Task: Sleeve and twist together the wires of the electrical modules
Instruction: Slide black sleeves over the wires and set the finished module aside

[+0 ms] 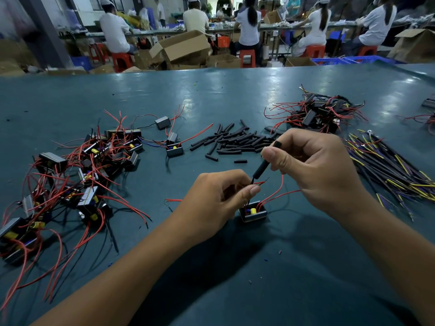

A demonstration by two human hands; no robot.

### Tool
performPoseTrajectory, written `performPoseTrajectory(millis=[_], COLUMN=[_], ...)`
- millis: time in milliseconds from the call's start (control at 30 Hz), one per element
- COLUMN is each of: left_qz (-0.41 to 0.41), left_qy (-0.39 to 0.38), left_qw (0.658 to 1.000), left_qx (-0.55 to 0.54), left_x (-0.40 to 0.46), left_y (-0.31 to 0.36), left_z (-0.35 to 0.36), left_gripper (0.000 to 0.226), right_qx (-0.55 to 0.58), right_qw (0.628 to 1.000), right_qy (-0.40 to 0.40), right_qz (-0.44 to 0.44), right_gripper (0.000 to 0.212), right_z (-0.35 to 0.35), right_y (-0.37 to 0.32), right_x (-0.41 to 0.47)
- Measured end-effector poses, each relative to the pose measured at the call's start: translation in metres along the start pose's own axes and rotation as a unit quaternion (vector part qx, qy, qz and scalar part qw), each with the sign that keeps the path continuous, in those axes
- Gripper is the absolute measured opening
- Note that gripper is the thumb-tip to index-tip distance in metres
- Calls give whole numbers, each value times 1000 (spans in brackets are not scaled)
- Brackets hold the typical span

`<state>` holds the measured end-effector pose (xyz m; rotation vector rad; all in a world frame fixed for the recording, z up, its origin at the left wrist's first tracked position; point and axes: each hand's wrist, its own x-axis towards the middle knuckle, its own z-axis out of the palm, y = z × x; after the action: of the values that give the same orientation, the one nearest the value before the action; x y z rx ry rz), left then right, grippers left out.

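A small open-topped module (pixel 253 211) with a yellow capacitor and red wires rests on the green table (pixel 235 90) between my hands. My left hand (pixel 211 201) pinches the module's black and red wire ends just above it. My right hand (pixel 313 168) grips a black sleeve (pixel 261 169) between thumb and fingers. The sleeve slants down onto the black wire at my left fingertips. A second sleeve end (pixel 277 144) pokes out above my right thumb. Two red wires arc from the module toward my right palm.
A heap of modules with red wires (pixel 77 175) lies at the left. Several loose black sleeves (pixel 233 140) are scattered behind my hands. Another pile of modules (pixel 320 114) sits at the back right, and a bundle of yellow-and-black wires (pixel 388 170) at the right. People work at benches beyond.
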<state>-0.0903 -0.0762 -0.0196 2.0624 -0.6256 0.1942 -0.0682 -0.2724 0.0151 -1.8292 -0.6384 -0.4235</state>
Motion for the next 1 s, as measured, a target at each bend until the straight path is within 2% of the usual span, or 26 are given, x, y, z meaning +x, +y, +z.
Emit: performPoseTrajectory(millis=[267,400,667,833,1000], left_qz=[9,9,-13,-17,-43], left_qy=[-15,-16,-48,-55,-42], left_qw=[1000,1000,998,997,994], left_qx=[-3,-7,-44,-42,-95], left_x=[-1,-1,0,0,0], left_y=[-2,-3,-11,-11,-7], left_z=[4,5,1,-1,-11], left_gripper=[22,22,13,22,27], right_qx=[14,18,-33,-60,-93], right_qw=[1000,1000,999,994,989], right_qy=[15,-13,-36,-87,-115], right_qz=[14,19,8,7,-1], right_gripper=[34,30,43,31,24], right_z=[5,6,3,2,-4], right_y=[-1,2,9,7,6], right_x=[-2,-4,-4,-3,-1])
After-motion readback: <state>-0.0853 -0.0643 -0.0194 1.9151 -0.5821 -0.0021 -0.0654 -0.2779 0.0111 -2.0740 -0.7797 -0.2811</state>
